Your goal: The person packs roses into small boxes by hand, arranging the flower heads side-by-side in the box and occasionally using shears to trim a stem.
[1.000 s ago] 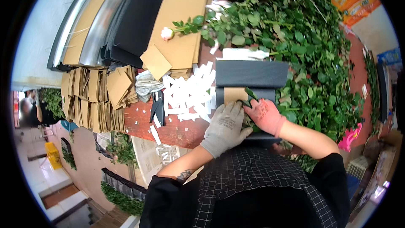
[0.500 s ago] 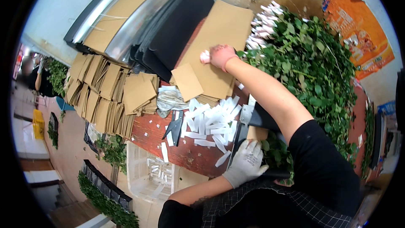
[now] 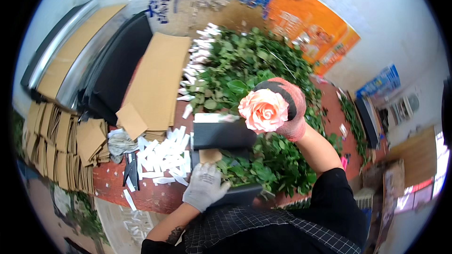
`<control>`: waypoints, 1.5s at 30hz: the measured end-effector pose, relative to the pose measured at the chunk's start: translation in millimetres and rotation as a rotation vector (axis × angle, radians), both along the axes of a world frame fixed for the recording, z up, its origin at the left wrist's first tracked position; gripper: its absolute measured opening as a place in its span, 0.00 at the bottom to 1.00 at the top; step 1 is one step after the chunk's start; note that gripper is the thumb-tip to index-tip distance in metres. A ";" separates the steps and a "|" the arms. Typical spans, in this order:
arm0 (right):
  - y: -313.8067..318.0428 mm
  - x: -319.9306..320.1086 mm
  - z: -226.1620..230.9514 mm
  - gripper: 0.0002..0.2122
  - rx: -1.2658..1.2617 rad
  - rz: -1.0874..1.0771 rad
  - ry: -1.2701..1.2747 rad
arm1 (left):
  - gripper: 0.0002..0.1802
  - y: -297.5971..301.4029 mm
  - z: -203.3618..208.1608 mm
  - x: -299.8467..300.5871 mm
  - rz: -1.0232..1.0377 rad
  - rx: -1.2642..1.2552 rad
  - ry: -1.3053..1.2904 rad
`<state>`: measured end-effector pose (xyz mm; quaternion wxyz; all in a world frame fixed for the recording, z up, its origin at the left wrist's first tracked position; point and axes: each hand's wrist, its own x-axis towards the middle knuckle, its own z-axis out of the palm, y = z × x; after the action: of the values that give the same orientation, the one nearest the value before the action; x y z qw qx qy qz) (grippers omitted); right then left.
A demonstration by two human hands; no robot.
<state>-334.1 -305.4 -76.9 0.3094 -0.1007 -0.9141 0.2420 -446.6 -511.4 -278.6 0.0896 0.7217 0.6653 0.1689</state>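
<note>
A pink rose (image 3: 264, 111), its bloom spread wide, is held in my right hand (image 3: 292, 106), which wears a pink and black glove and is closed around it. The stem is hidden behind the bloom and the hand. My left hand (image 3: 205, 187), in a pale grey glove, lies with its thumb apart against a small brown cardboard piece (image 3: 210, 155). That piece sits by a black corrugated sheet (image 3: 221, 135), with green rose leaves (image 3: 263, 169) beside it. Farther back is a pile of leafy stems (image 3: 254, 61) with white-sleeved heads (image 3: 200, 54).
White paper strips (image 3: 162, 157) and a black stapler-like tool (image 3: 131, 171) lie on the red table (image 3: 153, 193). A grey rag (image 3: 122, 144), large cardboard sheets (image 3: 162, 75), stacked cardboard pieces (image 3: 61, 146) and black sheets (image 3: 117, 61) are at left. A white crate (image 3: 113, 216) stands below.
My right hand has moved from above the cardboard sheets to the right and nearer, now with the rose facing up in it. The view has swung right. The left hand stays by the cardboard piece.
</note>
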 end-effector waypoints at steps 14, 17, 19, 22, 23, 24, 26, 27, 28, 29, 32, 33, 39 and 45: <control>-32.8 88.3 -2.6 0.16 -0.390 -0.190 0.049 | 0.23 -0.1 2.4 3.6 -0.050 0.032 -0.069; -22.9 87.5 14.5 0.10 -0.056 -0.178 0.402 | 0.23 -0.6 9.8 3.5 -0.053 -0.050 -0.074; 19.3 112.8 29.0 0.07 0.233 -0.229 0.620 | 0.26 1.5 15.8 4.4 -0.037 -0.180 -0.080; 53.8 170.9 69.0 0.09 -0.175 -0.704 0.834 | 0.33 -5.4 21.6 2.0 -0.100 -0.143 0.022; 96.7 221.0 67.3 0.09 0.070 -0.686 0.972 | 0.43 0.1 26.9 7.7 -0.155 -0.240 0.029; 103.7 236.6 54.2 0.09 0.074 -0.697 0.981 | 0.43 0.3 29.2 8.1 -0.166 -0.238 0.039; 106.2 243.8 47.6 0.09 0.062 -0.865 0.885 | 0.47 -2.6 36.0 8.8 -0.172 -0.255 0.136; 104.8 248.5 40.4 0.10 -0.061 -0.892 0.764 | 0.46 -1.5 29.7 9.5 -0.148 -0.225 0.123; 95.0 235.6 36.4 0.11 -0.228 -0.829 0.793 | 0.46 -1.5 31.9 7.2 -0.147 -0.230 0.138; 95.8 236.1 34.5 0.11 -0.050 -0.848 0.810 | 0.49 1.7 34.2 10.6 -0.145 -0.301 0.115; 118.9 253.8 50.9 0.12 0.443 -0.987 0.759 | 0.49 -1.1 28.7 9.2 -0.134 -0.339 0.105; 132.3 303.4 73.2 0.13 0.260 -1.203 0.717 | 0.48 -2.2 23.6 9.4 -0.127 -0.296 0.079; 52.3 326.4 161.9 0.11 0.511 -1.225 0.655 | 0.42 -7.1 23.9 9.1 -0.092 -0.127 0.043; -64.3 115.3 101.4 0.16 1.035 -0.451 -0.168 | 0.40 2.3 29.5 9.5 -0.109 -0.273 0.019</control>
<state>-218.8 -369.7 24.5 0.2886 -0.1477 -0.8908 -0.3184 -437.1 -509.1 -249.2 0.1897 0.7394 0.6427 0.0652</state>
